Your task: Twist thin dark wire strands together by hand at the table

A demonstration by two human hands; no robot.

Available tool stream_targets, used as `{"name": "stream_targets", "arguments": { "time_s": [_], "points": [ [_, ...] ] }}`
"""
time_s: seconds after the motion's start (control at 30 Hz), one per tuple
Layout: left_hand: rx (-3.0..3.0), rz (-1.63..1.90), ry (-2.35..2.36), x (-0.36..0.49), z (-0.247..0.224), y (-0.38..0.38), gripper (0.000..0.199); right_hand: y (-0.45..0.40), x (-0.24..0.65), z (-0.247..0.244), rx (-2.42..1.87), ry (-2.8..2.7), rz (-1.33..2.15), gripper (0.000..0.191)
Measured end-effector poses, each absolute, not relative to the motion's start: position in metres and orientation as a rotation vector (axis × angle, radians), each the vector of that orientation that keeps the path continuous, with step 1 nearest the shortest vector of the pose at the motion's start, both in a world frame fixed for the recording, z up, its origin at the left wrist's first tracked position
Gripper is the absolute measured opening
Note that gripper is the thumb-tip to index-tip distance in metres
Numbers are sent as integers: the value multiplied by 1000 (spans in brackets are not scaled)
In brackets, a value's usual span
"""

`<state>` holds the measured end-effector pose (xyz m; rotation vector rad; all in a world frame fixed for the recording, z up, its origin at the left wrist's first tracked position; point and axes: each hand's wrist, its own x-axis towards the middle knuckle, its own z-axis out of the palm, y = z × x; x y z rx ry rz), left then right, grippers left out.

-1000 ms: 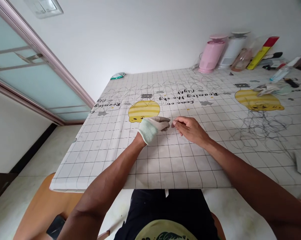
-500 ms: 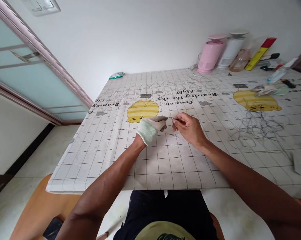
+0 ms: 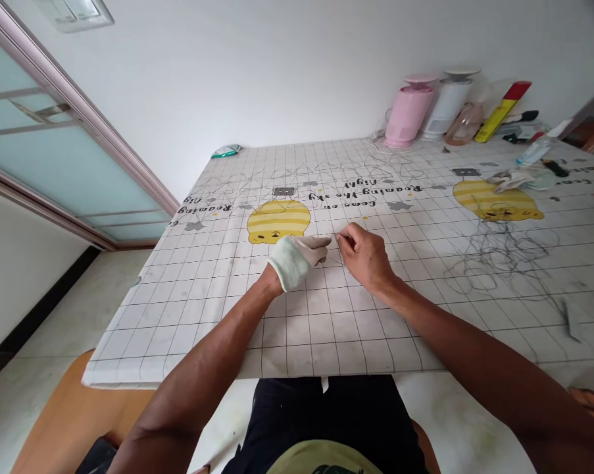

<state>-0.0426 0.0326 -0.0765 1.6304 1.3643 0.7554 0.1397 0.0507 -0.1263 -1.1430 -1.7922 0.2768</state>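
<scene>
My left hand [image 3: 304,255], in a pale glove with a light green cuff, is closed over the middle of the table [image 3: 306,329]. Its fingertips point at my bare right hand [image 3: 363,253], which is pinched a small gap away. A faint thin strand shows near the fingertips; what each pinch holds is too small to make out. Loose dark thread [image 3: 504,257] lies tangled on the right side of the cloth, and fainter strands stretch along the back.
Against the wall stand a pink device [image 3: 409,112], a white device [image 3: 445,108] and a yellow-red box [image 3: 504,112]. A spray bottle [image 3: 541,145] and a glove [image 3: 516,178] lie at the right. A green packet [image 3: 226,151] sits at the back left.
My right hand has moved slightly left, its fingers now closer together and nearer the left fingertips. The whole view has shifted a little.
</scene>
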Motion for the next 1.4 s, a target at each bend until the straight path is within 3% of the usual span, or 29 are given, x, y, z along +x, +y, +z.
{"name": "stream_targets", "arguments": {
  "time_s": [0.37, 0.57, 0.8, 0.97, 1.07, 1.27, 1.4],
  "points": [
    [1781, 665, 1489, -47, -77, 36, 33, 54, 138, -127, -1171, -1807, 160, 23],
    [2148, 520, 1664, -41, -87, 39, 28, 54, 140, -127, -1211, -1821, 175, 25],
    [2426, 306, 1557, -48, -89, 44, 24, 52, 139, -127, -1224, -1880, 190, 25],
    [2074, 696, 1576, -61, -75, 43, 19, 54, 143, -125, -1233, -1838, 139, 24],
    [1735, 893, 1659, -63, -66, 41, 29, 60, 151, -122, -1282, -1746, 94, 22],
    [1667, 838, 1553, -42, -62, 33, 36, 66, 162, -114, -1335, -1636, 26, 22],
    [1712, 879, 1602, -35, -67, 39, 28, 60, 160, -115, -1259, -1660, 32, 21]
  ]
}}
